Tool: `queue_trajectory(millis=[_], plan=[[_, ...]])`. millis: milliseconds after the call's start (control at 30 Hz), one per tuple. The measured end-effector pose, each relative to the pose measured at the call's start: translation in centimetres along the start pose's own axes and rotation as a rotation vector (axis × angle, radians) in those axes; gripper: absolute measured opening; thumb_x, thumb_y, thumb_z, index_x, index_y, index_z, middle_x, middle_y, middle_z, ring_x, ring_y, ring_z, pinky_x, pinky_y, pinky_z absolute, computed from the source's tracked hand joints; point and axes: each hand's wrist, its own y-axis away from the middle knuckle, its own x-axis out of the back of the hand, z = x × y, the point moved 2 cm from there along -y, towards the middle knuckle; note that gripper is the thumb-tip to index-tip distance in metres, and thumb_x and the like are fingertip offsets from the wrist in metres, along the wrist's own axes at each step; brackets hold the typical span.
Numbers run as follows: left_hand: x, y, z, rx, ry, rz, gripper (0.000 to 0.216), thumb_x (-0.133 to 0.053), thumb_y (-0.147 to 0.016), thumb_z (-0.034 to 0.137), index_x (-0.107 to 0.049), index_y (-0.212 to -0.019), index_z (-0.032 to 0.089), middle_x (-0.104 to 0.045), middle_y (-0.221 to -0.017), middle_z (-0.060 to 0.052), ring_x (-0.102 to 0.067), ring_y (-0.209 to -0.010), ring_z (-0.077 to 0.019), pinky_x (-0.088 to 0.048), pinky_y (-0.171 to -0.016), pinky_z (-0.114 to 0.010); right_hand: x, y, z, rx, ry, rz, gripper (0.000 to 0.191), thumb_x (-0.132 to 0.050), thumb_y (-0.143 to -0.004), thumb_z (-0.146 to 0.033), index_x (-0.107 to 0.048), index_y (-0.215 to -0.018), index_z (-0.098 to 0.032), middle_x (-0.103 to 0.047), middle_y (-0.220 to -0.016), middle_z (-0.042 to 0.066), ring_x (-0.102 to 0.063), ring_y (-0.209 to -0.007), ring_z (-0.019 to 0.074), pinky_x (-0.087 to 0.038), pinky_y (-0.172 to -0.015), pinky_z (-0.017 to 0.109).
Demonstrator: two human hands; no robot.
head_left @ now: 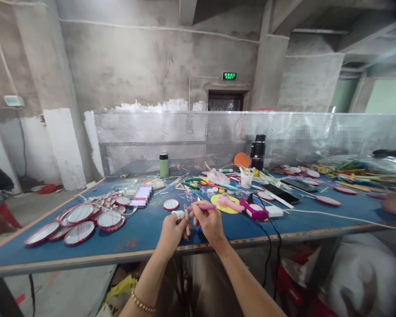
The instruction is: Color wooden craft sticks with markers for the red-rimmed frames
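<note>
My left hand [172,230] is closed around a thin wooden stick [186,222], which stands nearly upright above the table's near edge. A white wrapping [178,214] shows at a finger of that hand. Between the fingers of my right hand [209,223] is a pink pen [204,206], its tip end close to the stick. Just beyond my hands lies a round, red-rimmed disc [170,204]. A yellow disc [225,210] rests to the right, with a pink tool [230,202] over it.
Red-rimmed discs [79,214] are piled at left beside a phone [141,196]. A green bottle [164,165] and black flask [258,153] stand at the back. A purple box [254,208], a dark phone [280,193] and a white cable [333,215] lie right, before a perforated metal screen [145,132].
</note>
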Motion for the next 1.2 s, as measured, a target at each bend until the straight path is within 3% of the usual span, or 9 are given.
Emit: queue_trajectory(millis=[1200], plan=[[0.0, -0.05, 0.01, 0.014, -0.026, -0.003, 0.031, -0.059, -0.08, 0.044, -0.06, -0.07, 0.014, -0.059, -0.053, 0.0, -0.049, -0.039, -0.0099, -0.038, -0.04, -0.02, 0.05, 0.02, 0.03, -0.006, 0.03, 0.059, 0.023, -0.062, -0.086, -0.038, -0.062, -0.081, -0.016, -0.061, -0.06, -0.002, -0.051, -0.039, 0.0077, -0.042, -0.039, 0.019]])
